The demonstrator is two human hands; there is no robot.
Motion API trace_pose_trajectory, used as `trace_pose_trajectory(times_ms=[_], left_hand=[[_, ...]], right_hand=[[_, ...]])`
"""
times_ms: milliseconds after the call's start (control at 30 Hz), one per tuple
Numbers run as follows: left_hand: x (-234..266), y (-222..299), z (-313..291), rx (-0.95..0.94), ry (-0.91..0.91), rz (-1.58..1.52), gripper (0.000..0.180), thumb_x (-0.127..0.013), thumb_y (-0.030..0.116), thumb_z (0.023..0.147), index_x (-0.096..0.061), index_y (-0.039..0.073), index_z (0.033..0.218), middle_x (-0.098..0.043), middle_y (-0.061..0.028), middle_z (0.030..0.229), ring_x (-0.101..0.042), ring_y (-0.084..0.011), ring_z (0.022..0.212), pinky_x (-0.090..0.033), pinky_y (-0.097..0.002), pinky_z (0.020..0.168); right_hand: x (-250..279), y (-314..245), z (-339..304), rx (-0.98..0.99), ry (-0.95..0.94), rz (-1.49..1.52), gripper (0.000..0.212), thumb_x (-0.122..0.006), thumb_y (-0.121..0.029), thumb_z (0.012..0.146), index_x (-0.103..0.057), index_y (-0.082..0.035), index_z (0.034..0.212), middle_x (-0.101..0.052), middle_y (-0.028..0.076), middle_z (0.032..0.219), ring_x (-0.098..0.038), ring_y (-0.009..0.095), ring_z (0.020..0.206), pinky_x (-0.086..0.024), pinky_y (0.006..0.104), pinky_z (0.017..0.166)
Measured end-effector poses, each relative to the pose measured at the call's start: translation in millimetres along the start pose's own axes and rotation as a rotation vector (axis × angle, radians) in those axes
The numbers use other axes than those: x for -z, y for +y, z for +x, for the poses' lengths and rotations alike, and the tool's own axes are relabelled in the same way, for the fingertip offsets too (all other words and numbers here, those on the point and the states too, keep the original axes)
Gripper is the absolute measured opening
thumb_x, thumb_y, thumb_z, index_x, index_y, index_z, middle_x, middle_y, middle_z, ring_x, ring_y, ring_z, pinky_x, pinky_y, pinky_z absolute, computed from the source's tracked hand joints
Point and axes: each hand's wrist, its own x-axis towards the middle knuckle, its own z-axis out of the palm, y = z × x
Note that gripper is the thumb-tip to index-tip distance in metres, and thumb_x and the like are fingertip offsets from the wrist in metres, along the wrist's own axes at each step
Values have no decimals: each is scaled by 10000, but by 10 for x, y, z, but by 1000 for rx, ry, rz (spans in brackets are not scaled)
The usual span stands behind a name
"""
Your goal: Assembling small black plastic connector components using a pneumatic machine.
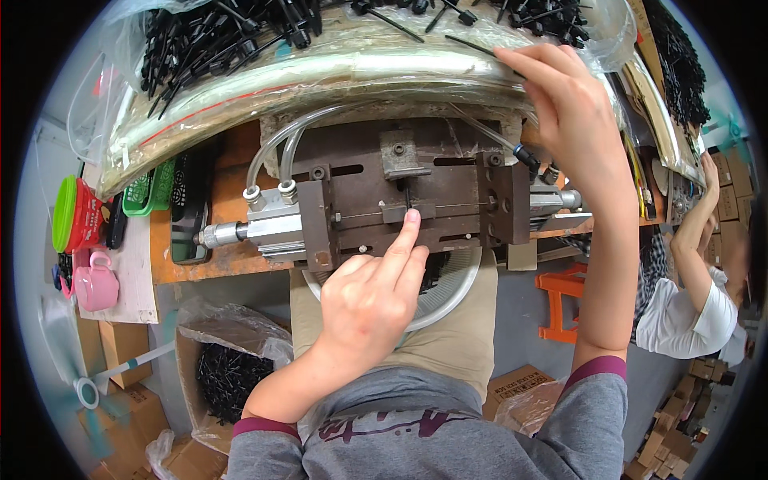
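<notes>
My left hand (372, 300) reaches over a brown metal fixture (360, 172). Its index finger is stretched out, the tip on a small black plastic part (408, 192) set upright below the metal block (404, 156); the other fingers are curled and hold nothing I can see. Farther off to the right, my right hand (572, 100) pinches a thin black plastic rod (472, 45) between thumb and fingertips. The rod points left, above a clear plastic sheet (360, 68); its other end is partly hidden by the fingers.
Heaps of black stemmed parts (232, 36) lie along the far side. Air cylinders (276, 232) with clear hoses flank the fixture. A white basket (460, 296) rests at my lap. At left are a pink cup (98, 284) and green basket (152, 192). Another person (688, 308) works at right.
</notes>
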Motion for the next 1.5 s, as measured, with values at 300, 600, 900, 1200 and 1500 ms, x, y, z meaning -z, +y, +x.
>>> trace_pose_trajectory(times_ms=[300, 600, 900, 1200, 1500], left_hand=[[575, -82, 428, 68, -159, -192, 315, -815, 219, 821, -720, 58, 1075, -758, -94, 1043, -702, -228, 694, -542, -338, 613], [532, -862, 1728, -306, 326, 312, 82, -703, 39, 829, -718, 7, 903, -703, -132, 870, -693, -336, 852, -546, -423, 772], [219, -1206, 2145, -287, 70, 448, 55, -617, 3, 764, -670, 9, 751, -603, -123, 954, -589, -304, 1000, -479, -418, 863], [618, -954, 1865, 169, 92, -330, 156, -635, 89, 1016, -650, 27, 1159, -661, -51, 956, -674, -111, 763, -490, -260, 639], [1110, -240, 881, 193, 169, -415, 161, -832, -23, 786, -700, 10, 872, -632, -60, 1032, -552, -52, 695, -418, -190, 520]], right_hand=[[199, -789, -660, -247, 57, 508, 332, -895, -36, 721, -752, -37, 1021, -717, 97, 1022, -703, 143, 827, -559, 244, 633], [-184, -1448, -993, -110, -112, 477, 251, -743, -18, 741, -639, -3, 969, -627, 243, 1393, -735, 264, 850, -596, 334, 723], [-379, -1517, -963, -94, -1, 252, 169, -679, -107, 755, -614, -50, 899, -664, 261, 1330, -625, 151, 526, -518, 270, 513], [-197, -1424, -886, -185, -142, 487, 282, -741, -173, 812, -627, -23, 1021, -650, 220, 1332, -710, 311, 694, -586, 380, 625], [-134, -369, 92, -289, 317, 624, 162, -756, -188, 894, -725, -49, 970, -743, 100, 914, -721, 188, 747, -552, 314, 634]])
